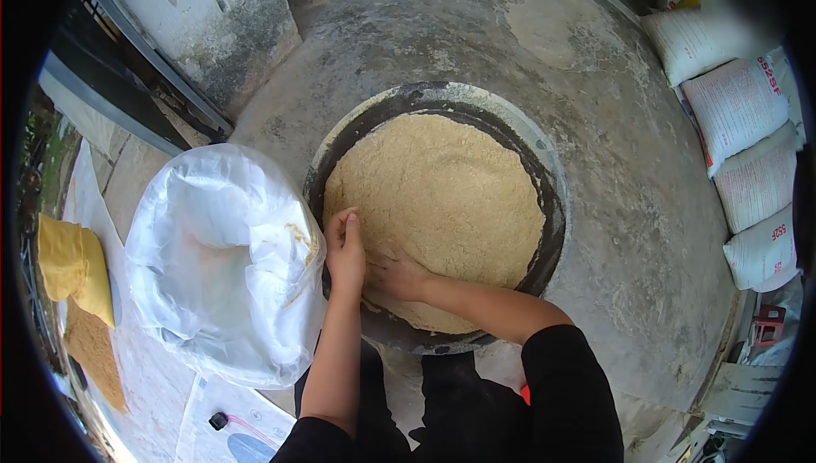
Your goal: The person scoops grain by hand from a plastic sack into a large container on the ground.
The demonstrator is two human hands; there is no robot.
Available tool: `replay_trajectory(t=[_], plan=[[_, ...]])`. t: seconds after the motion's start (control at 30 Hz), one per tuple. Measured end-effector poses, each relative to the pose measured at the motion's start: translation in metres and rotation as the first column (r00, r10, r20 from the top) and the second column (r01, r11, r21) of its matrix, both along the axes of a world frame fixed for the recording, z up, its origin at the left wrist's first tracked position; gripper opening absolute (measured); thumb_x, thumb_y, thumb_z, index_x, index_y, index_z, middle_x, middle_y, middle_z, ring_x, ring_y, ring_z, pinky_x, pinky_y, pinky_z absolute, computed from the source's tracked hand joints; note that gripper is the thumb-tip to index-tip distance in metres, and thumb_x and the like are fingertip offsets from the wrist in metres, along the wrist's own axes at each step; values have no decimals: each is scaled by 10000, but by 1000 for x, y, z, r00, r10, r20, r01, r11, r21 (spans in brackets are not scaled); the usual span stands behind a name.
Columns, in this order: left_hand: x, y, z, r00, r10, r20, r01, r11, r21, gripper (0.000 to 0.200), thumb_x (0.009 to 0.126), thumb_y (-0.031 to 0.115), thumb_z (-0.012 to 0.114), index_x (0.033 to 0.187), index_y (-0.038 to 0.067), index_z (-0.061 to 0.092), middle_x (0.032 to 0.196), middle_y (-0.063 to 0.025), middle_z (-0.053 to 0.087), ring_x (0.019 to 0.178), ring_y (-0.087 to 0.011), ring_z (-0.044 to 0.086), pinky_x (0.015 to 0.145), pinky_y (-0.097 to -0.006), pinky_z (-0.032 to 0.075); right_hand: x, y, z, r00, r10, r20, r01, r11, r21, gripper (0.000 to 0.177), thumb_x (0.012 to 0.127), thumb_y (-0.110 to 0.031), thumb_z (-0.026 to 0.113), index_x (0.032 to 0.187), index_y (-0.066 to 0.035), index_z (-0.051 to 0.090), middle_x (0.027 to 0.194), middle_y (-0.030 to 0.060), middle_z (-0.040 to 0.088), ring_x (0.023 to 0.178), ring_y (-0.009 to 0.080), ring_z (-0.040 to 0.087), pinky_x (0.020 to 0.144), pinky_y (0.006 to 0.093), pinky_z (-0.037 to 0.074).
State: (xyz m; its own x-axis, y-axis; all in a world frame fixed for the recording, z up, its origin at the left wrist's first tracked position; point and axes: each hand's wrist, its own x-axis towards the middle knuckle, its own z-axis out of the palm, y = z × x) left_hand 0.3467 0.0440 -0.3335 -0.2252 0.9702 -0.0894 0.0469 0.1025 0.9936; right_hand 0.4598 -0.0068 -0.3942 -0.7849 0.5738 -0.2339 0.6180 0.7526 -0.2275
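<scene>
A wide round dark tub (557,199) holds a heap of pale tan, coarse meal (442,191). At its left edge my left hand (344,250) is turned on its side, fingers loosely bent, and nothing shows in it. My right hand (398,278) reaches into the near-left part of the meal, open, with its fingers spread and the tips partly covered. Left of the tub stands a white plastic-lined sack (225,259), its mouth wide open. Some tan meal sticks to the rim nearest my left hand.
Several filled white sacks (738,106) lie along the right side. A yellow sack (76,267) and a pile of brown grain-like material (95,357) are at far left. A small black object (219,420) lies on a white sheet below the open sack. A pale wall (204,29) stands at upper left.
</scene>
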Motion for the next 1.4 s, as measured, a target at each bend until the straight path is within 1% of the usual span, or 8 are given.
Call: replay_trajectory(t=[0.2,0.33,0.4,0.6,0.67,1.0,1.23,1.4], plan=[[6,6,0,999,-7,-54,9,999,48,217,887,185,508,978,-1,574,949,-81,601,884,-152,544,817,-276,408,15,55,8,961,-70,266,46,994,96,271,840,-251,433,1028,-227,627,1300,9,404,1256,243,300,1020,605,110],[21,17,4,996,-54,-75,59,996,62,230,875,179,518,987,-13,576,948,-126,610,893,-206,567,818,-303,417,53,82,24,885,-420,203,427,904,8,267,863,-245,431,1053,-206,614,1324,28,390,1229,264,344,1019,601,108],[27,24,7,927,-60,-370,83,995,48,268,855,154,524,1058,-20,543,1089,-201,557,1044,-292,521,905,-352,376,76,77,41,863,-472,180,488,871,-54,285,869,-245,441,1113,-208,584,1339,37,376,1229,274,349,1024,589,101],[39,38,-51,577,-15,-816,106,993,57,436,865,190,467,1267,34,402,1309,-252,351,1240,-380,303,1028,-417,235,153,68,31,543,-724,-425,838,501,215,339,867,-298,476,1117,-85,558,1341,114,369,1176,318,401,1030,497,208],[50,39,-78,601,-7,-799,121,989,83,429,873,203,454,1266,38,410,1304,-253,357,1235,-385,307,1027,-412,239,164,79,2,242,-749,-617,936,348,-55,361,864,-287,487,1134,-53,539,1298,150,420,1123,339,450,984,410,322],[57,17,-29,875,-404,-265,378,914,-145,353,880,185,462,1168,-16,494,992,-255,579,981,-339,556,826,-373,431,112,39,46,476,-817,-325,673,576,-464,298,863,-245,509,1010,4,582,880,229,588,817,360,555,742,371,437],[57,10,-57,845,-102,-524,155,986,58,338,881,190,467,1111,-48,533,1107,-251,541,1077,-318,513,916,-337,385,108,46,6,-294,-777,-556,719,203,-665,371,909,-298,450,992,31,599,943,174,617,909,229,573,826,314,418],[91,-12,-59,993,-121,14,121,987,-105,359,911,186,435,1185,-39,493,1168,-170,534,1061,-235,514,919,-304,372,62,38,-8,-474,-764,-438,447,220,-867,384,922,-291,415,990,30,615,976,115,620,918,190,561,863,283,402]])
